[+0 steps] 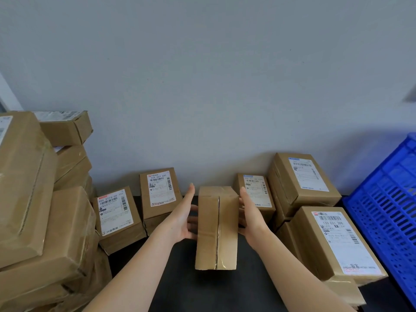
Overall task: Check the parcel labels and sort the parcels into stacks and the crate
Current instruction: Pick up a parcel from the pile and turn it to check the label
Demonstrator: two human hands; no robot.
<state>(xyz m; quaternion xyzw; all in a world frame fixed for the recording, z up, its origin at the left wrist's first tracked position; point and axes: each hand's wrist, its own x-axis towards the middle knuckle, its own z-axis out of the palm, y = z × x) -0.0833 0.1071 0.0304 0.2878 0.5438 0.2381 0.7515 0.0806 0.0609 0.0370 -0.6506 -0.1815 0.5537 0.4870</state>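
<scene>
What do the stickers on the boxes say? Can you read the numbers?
"550 Y773 00 721": label on the front left parcel.
"360 067 661": label on the parcel behind it.
"133 E01 308": label on the front right parcel.
Labels on the back right stack, the small parcel beside it and the left stack: too blurred to read.
The held parcel shows no label.

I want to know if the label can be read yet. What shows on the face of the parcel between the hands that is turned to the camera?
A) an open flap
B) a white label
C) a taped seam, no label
C: the parcel between the left hand and right hand shows plain brown cardboard with a taped seam down its middle, and no label in view.
</scene>
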